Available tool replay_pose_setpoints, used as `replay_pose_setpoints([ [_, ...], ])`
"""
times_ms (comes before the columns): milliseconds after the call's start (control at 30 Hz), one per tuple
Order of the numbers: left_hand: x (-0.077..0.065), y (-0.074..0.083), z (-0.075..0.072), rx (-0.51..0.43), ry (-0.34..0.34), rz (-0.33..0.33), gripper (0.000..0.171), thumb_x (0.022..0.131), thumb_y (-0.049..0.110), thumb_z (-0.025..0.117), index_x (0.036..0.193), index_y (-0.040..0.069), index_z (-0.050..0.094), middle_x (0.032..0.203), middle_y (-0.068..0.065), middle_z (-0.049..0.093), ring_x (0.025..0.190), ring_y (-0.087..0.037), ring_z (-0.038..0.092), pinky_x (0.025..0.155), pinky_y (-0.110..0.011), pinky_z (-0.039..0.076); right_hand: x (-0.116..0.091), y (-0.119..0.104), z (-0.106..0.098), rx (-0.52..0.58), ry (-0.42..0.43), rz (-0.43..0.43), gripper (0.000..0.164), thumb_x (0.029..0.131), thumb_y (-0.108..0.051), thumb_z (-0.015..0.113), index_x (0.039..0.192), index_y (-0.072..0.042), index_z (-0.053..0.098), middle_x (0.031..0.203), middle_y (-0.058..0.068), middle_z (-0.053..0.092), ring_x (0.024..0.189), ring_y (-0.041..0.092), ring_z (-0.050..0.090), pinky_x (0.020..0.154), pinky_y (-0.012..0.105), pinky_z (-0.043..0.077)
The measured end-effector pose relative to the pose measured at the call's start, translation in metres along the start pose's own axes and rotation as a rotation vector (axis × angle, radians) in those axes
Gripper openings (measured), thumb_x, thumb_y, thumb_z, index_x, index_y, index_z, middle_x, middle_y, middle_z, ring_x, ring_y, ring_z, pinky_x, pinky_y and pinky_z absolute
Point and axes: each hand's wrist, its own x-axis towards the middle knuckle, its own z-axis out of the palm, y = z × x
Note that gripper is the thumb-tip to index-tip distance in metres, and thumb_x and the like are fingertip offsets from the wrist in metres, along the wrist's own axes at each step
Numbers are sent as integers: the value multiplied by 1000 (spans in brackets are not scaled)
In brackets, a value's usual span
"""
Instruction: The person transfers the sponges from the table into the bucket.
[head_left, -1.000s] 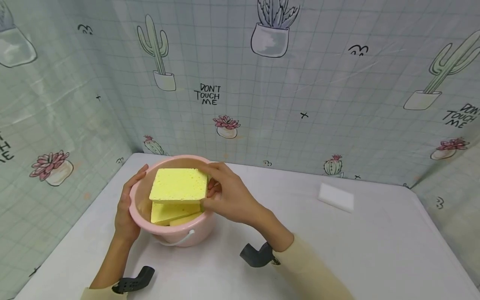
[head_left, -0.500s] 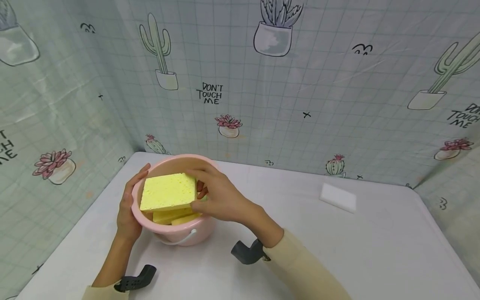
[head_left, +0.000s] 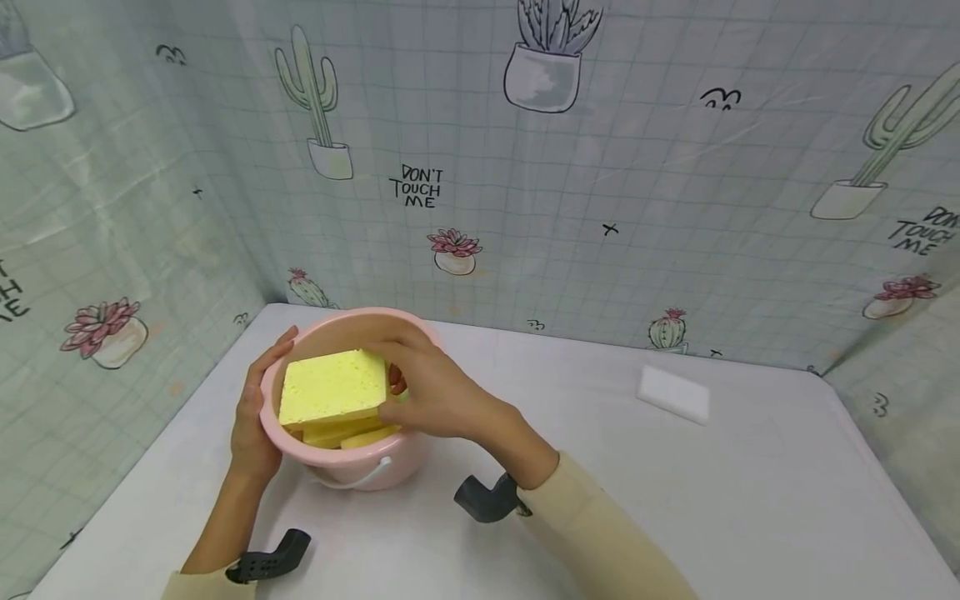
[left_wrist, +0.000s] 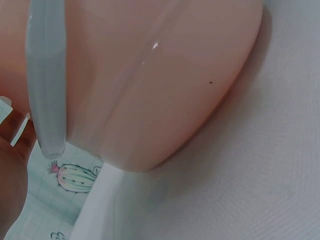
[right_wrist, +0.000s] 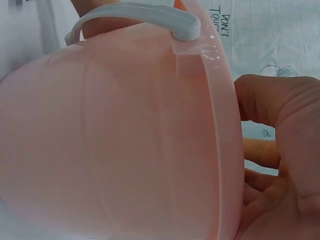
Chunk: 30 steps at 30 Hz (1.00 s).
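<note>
A pink bucket with a white handle stands on the left part of the table. Against its left outer side rests my left hand, fingers laid along the wall up to the rim. My right hand reaches over the right rim and pinches the right end of a yellow sponge, thumb below and fingers above. That sponge is tilted inside the bucket's mouth, over other yellow sponges. In the right wrist view, the bucket wall hides the sponges; my right hand shows beyond the rim.
A white rectangular block lies on the white table at the back right. Behind and beside the table hangs a cactus-print cloth.
My right hand has moved left and slightly down with the yellow sponge, lowering it into the bucket. The left hand and the bucket have stayed put.
</note>
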Motion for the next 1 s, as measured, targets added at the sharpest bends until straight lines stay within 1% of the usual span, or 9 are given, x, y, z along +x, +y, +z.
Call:
replay_pose_setpoints([
  [167,0,0,-1,5,-6,3,58,97,44,38,143,9,40,155,-6,26,142,-21,19,109,-23,27,1,-1,0,45,-46,-26,62,78,-2,68,137,-9,48,143,5,33,103,10,44,78,18,47],
  [233,0,0,-1,5,-4,1,58,96,44,38,143,9,40,155,-6,26,142,-21,18,109,-23,27,1,-1,0,56,-72,-24,63,79,-2,67,138,-10,46,141,4,33,98,10,47,75,18,48],
  [367,0,1,-1,12,8,-12,59,96,45,39,143,9,40,155,-6,26,142,-21,18,109,-24,27,1,-2,-1,46,-100,-29,60,81,-5,66,137,-10,45,130,0,42,94,10,48,72,15,45],
  [533,-1,1,-1,18,4,-5,59,96,44,38,143,9,40,155,-6,26,142,-22,19,108,-23,28,1,-2,-4,66,-102,-71,50,86,-9,64,134,-9,48,123,-2,50,98,11,47,77,18,45],
  [667,0,-2,0,-9,-11,19,58,97,44,37,143,8,40,154,-7,27,142,-22,20,109,-23,26,-4,-2,-9,52,-115,10,55,89,-15,64,140,-7,45,107,3,55,83,13,51,68,18,43],
  [767,-1,-3,-1,-28,-11,22,58,98,44,37,143,8,41,154,-7,27,142,-21,20,109,-23,25,-9,-1,-12,45,-96,54,59,90,-17,64,144,-6,41,93,4,54,75,10,51,64,18,42],
  [833,-1,-3,-1,-31,-11,21,58,98,44,36,143,8,41,154,-7,27,142,-21,20,109,-23,26,-13,0,-13,71,-67,52,56,90,-15,63,142,-7,43,84,4,50,72,9,49,63,20,41],
  [900,-1,-3,-1,-32,-12,22,58,98,43,36,143,7,40,154,-7,27,142,-21,20,109,-23,26,-17,1,-15,94,-28,41,53,90,-12,62,140,-7,46,82,4,49,74,9,50,65,20,42],
  [1000,-1,-1,-1,-36,-6,24,57,98,42,37,143,7,40,154,-7,27,142,-21,20,109,-23,27,-26,4,-18,111,34,12,50,91,-11,61,139,-8,47,90,1,55,79,8,53,71,21,46],
])
